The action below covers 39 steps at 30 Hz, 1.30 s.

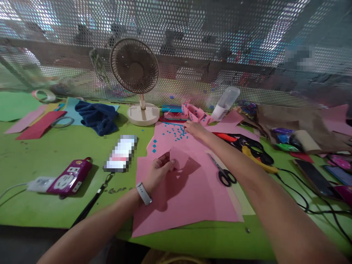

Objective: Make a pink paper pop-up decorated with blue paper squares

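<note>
In the middle of the frame, the left hand pinches a small pink paper piece over large pink sheets on the green bench. Above and to the right, the right hand reaches down beside scattered small blue pieces. Black-handled scissors lie right of centre, a fan stands upper left of centre, and a purple power strip sits at lower left.
</note>
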### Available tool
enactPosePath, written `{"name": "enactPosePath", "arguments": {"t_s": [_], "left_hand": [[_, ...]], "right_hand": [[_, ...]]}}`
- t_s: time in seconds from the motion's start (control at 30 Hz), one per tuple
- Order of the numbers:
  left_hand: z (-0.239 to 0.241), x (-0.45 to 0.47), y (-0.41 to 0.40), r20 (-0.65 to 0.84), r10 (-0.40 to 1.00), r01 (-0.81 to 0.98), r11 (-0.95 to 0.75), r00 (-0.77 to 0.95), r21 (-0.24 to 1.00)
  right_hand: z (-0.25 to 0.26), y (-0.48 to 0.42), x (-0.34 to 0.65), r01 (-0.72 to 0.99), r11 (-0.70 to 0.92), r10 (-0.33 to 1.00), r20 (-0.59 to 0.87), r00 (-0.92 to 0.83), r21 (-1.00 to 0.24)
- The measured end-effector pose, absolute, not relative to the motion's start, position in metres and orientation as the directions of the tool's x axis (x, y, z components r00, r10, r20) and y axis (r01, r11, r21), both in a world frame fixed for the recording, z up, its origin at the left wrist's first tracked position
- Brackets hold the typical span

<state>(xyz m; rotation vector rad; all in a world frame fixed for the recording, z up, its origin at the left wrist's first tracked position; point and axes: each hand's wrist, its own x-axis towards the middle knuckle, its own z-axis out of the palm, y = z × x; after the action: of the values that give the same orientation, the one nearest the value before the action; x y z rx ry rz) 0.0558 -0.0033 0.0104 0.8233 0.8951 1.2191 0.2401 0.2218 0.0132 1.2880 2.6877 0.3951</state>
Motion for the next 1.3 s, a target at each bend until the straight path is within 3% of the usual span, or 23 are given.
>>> {"name": "enactPosePath", "arguments": {"t_s": [0.33, 0.57, 0.7, 0.87, 1.03, 1.1, 1.17, 1.3], "left_hand": [[0.013, 0.057, -0.005, -0.122, 0.986, -0.403, 0.159, 0.115, 0.901], [0.012, 0.056, -0.005, -0.119, 0.987, -0.397, 0.152, 0.106, 0.905], [0.011, 0.055, -0.002, -0.127, 0.986, -0.399, 0.161, 0.110, 0.903], [0.013, 0.055, -0.003, -0.178, 0.978, -0.427, 0.208, 0.111, 0.880], [0.011, 0.059, -0.006, -0.167, 0.978, -0.419, 0.204, 0.122, 0.885], [0.009, 0.061, -0.007, -0.170, 0.978, -0.445, 0.206, 0.121, 0.872], [0.008, 0.063, -0.009, -0.185, 0.976, -0.481, 0.216, 0.111, 0.850], [0.008, 0.065, -0.014, -0.188, 0.975, -0.478, 0.221, 0.115, 0.850]], "right_hand": [[0.020, 0.220, 0.225, 0.644, 0.710, 0.689, -0.094, -0.718, 0.285], [0.016, 0.217, 0.223, 0.710, 0.686, 0.721, -0.016, -0.693, 0.159], [0.019, 0.213, 0.231, 0.788, 0.615, 0.785, 0.123, -0.608, -0.030], [0.025, 0.188, 0.243, 0.763, 0.518, 0.855, 0.227, -0.466, -0.387], [0.038, 0.129, 0.251, 0.589, 0.439, 0.890, 0.240, -0.388, -0.678], [0.046, 0.098, 0.251, 0.377, 0.351, 0.913, 0.222, -0.343, -0.857], [0.052, 0.067, 0.248, 0.281, 0.281, 0.916, 0.169, -0.363, -0.917], [0.050, 0.023, 0.239, 0.337, 0.354, 0.877, 0.184, -0.443, -0.872]]}}
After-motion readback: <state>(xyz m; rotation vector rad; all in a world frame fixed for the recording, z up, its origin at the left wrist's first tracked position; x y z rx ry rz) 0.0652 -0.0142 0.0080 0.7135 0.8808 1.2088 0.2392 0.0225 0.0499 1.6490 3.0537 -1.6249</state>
